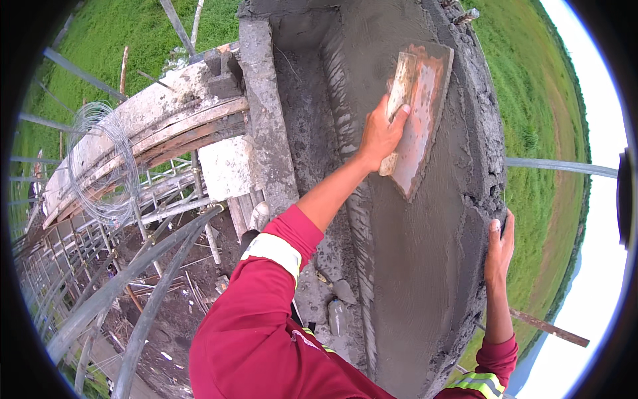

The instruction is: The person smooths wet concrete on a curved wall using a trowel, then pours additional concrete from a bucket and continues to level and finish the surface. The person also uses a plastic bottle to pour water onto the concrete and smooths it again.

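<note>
Grey mortar (419,266) seems mid-smoothing, next wanting level float (429,123) strokes, left fingers (400,118) wrapping the handle (403,74), right fingers (509,229) along the edge (488,166), grip unclear.

We get bright, diffuse daylight, with the sky (585,292) glaring nearly white at right. Soft shade fills the concrete trough (299,106). We see poles (561,165) bow toward the black rim.

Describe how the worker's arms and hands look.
The left sleeve is maroon with a broad whitish band; the right sleeve, also maroon, has a silver band edged in yellow-green. Both stop short of the wrists. The left hand and right hand wear no gloves.
</note>
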Action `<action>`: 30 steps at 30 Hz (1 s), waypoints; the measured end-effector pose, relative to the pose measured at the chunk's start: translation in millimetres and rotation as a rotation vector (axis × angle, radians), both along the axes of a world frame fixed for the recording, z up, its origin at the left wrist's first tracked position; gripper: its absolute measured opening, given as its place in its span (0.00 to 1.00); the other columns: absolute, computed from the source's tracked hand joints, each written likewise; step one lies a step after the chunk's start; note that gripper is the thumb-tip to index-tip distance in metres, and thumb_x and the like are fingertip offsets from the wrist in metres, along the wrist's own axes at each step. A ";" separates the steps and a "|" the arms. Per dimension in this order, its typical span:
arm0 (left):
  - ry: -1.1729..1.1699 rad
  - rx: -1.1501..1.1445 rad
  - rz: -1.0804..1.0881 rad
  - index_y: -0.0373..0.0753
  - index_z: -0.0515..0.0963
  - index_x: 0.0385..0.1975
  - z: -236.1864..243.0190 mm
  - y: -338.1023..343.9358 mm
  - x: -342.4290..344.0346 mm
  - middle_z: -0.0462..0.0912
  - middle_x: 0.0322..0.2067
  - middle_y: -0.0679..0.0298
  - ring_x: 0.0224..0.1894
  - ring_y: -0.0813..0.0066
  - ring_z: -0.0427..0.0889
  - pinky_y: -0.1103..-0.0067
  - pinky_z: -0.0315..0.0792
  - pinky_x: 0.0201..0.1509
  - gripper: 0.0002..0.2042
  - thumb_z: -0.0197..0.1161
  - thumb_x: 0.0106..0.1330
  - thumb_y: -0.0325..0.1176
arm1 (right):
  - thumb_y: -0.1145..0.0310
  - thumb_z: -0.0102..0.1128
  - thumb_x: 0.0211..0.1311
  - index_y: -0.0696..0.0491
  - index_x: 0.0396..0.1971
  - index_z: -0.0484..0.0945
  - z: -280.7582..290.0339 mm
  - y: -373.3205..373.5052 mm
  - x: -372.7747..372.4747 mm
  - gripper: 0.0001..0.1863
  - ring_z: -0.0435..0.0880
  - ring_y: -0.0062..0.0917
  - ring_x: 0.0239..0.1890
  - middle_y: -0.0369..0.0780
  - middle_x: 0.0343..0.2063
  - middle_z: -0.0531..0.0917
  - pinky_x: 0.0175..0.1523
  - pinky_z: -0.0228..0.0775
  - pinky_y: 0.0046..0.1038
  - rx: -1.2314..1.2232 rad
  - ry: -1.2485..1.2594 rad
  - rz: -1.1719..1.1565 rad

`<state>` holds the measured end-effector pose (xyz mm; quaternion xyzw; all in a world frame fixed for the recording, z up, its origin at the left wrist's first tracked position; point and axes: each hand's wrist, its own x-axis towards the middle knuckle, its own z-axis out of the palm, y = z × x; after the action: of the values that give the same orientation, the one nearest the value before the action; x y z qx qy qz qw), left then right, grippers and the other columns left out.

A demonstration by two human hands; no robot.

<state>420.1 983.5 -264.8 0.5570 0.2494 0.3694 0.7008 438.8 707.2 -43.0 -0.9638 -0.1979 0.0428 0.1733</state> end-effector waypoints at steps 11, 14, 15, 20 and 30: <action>0.147 -0.591 -0.188 0.38 0.72 0.55 -95.0 -0.1 -15.9 0.72 0.21 0.67 0.17 0.79 0.70 0.78 0.68 0.20 0.19 0.59 0.74 0.46 | 0.25 0.50 0.61 0.61 0.65 0.65 6.1 12.4 -5.3 0.52 0.78 0.43 0.56 0.53 0.51 0.79 0.63 0.65 0.41 -0.050 0.030 -0.008; 0.074 -0.149 -0.095 0.34 0.72 0.58 -46.6 27.8 4.0 0.83 0.33 0.52 0.33 0.59 0.83 0.70 0.75 0.36 0.23 0.59 0.74 0.46 | 0.22 0.49 0.58 0.62 0.64 0.65 6.2 13.9 -5.6 0.55 0.78 0.43 0.54 0.53 0.49 0.80 0.62 0.65 0.41 -0.056 0.029 -0.016; 0.009 0.056 -0.030 0.33 0.72 0.60 -30.1 56.7 21.4 0.87 0.39 0.46 0.40 0.50 0.88 0.68 0.77 0.42 0.24 0.59 0.74 0.46 | 0.22 0.49 0.57 0.62 0.64 0.65 5.5 13.8 -5.0 0.56 0.79 0.43 0.53 0.53 0.48 0.80 0.62 0.65 0.42 -0.052 0.018 -0.022; 0.067 0.083 0.013 0.33 0.77 0.45 -11.2 224.4 104.2 0.80 0.23 0.60 0.22 0.77 0.77 0.74 0.72 0.27 0.21 0.61 0.73 0.49 | 0.22 0.51 0.56 0.63 0.64 0.64 4.2 9.5 -2.9 0.57 0.78 0.43 0.54 0.53 0.50 0.78 0.62 0.65 0.42 -0.086 0.056 -0.083; -0.040 0.157 -0.186 0.39 0.71 0.66 -25.1 184.0 76.4 0.87 0.45 0.50 0.46 0.63 0.87 0.71 0.76 0.51 0.28 0.64 0.70 0.48 | 0.21 0.44 0.58 0.61 0.67 0.62 3.5 4.9 -4.7 0.57 0.75 0.49 0.57 0.57 0.54 0.75 0.64 0.62 0.45 -0.186 0.022 -0.090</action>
<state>496.5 1167.5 -289.9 0.6233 0.1529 0.3322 0.6912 434.1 712.1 -39.5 -0.9831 -0.1476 0.0639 0.0871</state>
